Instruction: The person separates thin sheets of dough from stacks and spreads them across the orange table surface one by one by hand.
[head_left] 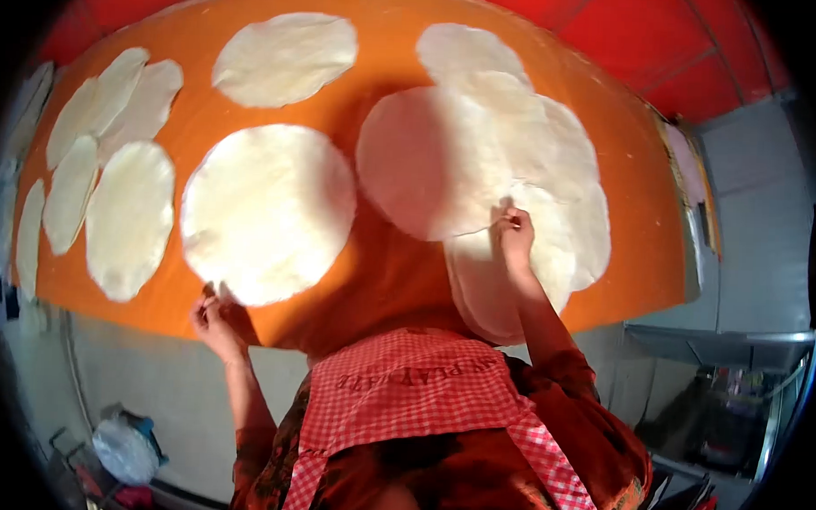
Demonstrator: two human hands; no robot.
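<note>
An orange counter (398, 286) carries the pale sheets. Right of the lone round (266, 214), the overlapping rounds (564, 162) spread out, the shaded round (411, 165) nearest it. The lone round looks nearly circular, without a clear long axis. The right hand (517, 232), well right of it, pinches the shaded round's near edge. The left hand (212, 325), closer, sits by the lone round's near edge; whether its fingertips grip cannot be told.

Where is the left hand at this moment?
In the head view, the left hand is at left, over the near edge of the orange table, by the near edge of a large round dough sheet.
</note>
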